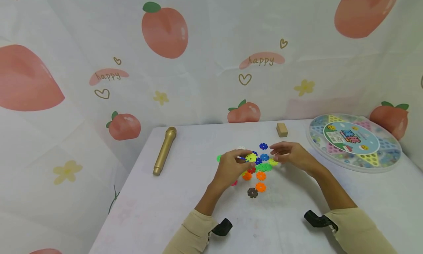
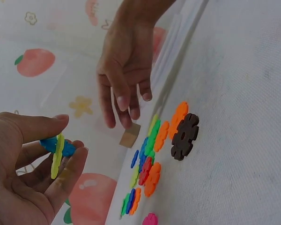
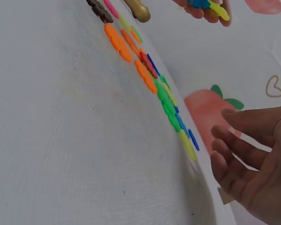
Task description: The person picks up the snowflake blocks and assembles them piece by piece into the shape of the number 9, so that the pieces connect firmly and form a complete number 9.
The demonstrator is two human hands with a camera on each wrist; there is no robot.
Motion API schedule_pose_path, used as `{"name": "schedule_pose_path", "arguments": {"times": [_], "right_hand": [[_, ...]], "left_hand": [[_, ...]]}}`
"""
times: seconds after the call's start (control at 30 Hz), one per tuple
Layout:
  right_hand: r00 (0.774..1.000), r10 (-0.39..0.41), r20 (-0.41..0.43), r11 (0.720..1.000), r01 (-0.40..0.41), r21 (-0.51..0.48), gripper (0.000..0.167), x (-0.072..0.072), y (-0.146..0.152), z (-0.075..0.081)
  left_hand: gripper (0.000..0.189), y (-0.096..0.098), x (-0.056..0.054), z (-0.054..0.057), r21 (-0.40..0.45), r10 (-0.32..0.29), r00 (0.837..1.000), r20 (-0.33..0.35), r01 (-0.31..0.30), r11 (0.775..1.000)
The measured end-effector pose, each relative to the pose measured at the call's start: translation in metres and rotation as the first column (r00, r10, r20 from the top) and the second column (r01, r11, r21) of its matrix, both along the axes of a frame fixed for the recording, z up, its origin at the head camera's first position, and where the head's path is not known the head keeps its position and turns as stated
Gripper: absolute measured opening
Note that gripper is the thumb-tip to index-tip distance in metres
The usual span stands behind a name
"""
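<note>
My left hand [image 1: 232, 166] holds a yellow notched plastic disc [image 2: 57, 157] joined crosswise with a blue disc [image 2: 70, 149], raised over the table. My right hand [image 1: 292, 155] hovers to the right of the disc pile, fingers bent loosely with nothing between them. Under and between the hands lie several flower-shaped discs: green [image 1: 266, 167], blue [image 1: 263, 146], red [image 3: 148, 65], orange [image 1: 260, 187] and a dark brown one [image 1: 252, 192] nearest me. In the head view my left hand covers part of the pile.
A gold microphone [image 1: 165, 151] lies at the table's left. Behind the discs stands a small wooden block [image 1: 282, 130]. To the right is a round game board [image 1: 353, 155] with a printed label. A fruit-patterned cloth [image 1: 205, 85] hangs behind the table.
</note>
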State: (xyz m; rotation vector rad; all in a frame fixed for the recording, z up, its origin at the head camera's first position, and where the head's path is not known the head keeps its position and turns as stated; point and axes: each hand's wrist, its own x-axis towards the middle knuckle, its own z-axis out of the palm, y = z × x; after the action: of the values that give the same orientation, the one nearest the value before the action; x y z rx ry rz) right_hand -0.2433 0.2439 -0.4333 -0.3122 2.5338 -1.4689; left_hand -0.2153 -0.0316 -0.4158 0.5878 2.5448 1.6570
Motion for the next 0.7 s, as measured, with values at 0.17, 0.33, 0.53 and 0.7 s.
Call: {"name": "schedule_pose_path", "arguments": {"times": [0.17,0.33,0.53,0.7], "right_hand": [[0.999,0.034,0.012,0.999,-0.034,0.013,0.049,-0.003,0.004,-0.007],[0.998,0.065,0.025,0.998,-0.066,0.025,0.049,-0.002,0.004,-0.009],[0.996,0.081,0.024,0.994,-0.082,0.067,0.048,-0.002,0.001,-0.009],[0.996,0.087,0.024,0.993,-0.089,0.084,0.044,-0.004,0.001,-0.012]], "left_hand": [[0.037,0.0,0.0,0.0,0.005,-0.001,1.0,0.014,0.001,1.0],[0.037,-0.001,0.0,-0.001,0.006,0.001,1.0,0.018,-0.001,1.0],[0.036,-0.001,-0.001,-0.001,0.007,-0.001,1.0,0.029,0.001,1.0],[0.036,-0.002,-0.001,-0.003,0.01,-0.004,0.999,0.034,0.003,1.0]]}}
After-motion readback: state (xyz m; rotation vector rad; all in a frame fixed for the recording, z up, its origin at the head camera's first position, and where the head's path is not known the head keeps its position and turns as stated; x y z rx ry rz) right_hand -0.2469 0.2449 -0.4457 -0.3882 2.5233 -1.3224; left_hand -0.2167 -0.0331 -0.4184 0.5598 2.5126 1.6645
